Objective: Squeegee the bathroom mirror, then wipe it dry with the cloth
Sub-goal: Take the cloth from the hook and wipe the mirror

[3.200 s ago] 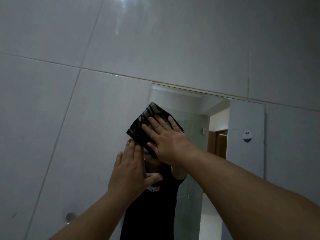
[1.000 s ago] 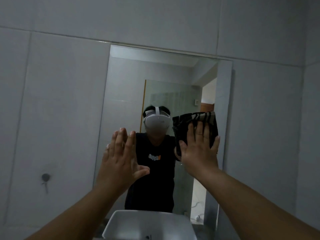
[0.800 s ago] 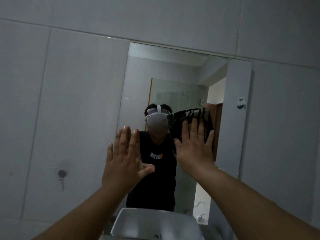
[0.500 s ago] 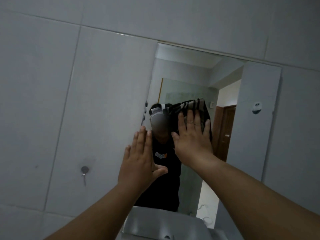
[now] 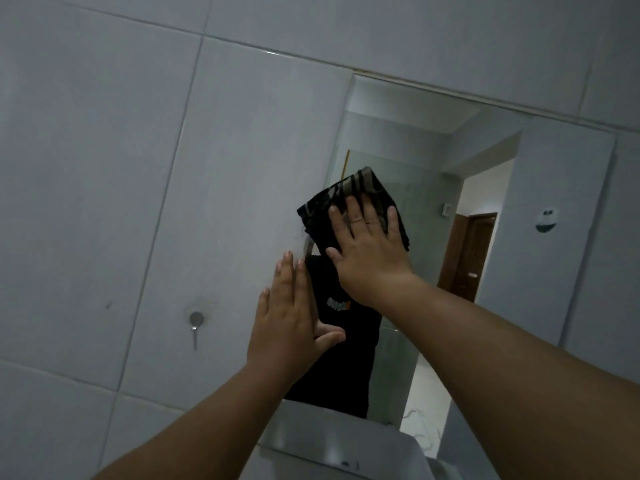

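The bathroom mirror (image 5: 426, 157) hangs on the tiled wall, filling the right half of the view. My right hand (image 5: 367, 251) lies flat on a dark striped cloth (image 5: 323, 213) and presses it against the glass at the mirror's left edge, about mid-height. My left hand (image 5: 287, 323) is raised just below and left of it, fingers straight and together, thumb out, holding nothing, over the mirror's left edge. No squeegee is in view.
A white basin (image 5: 332, 441) juts out below the mirror. A small metal wall fitting (image 5: 196, 320) sits on the tiles to the left. The mirror reflects a person in a dark shirt, a brown door and a wall holder.
My right hand has slid the cloth leftward across the mirror, from its right side to its left edge. My left hand stayed raised beside it. The camera swung left.
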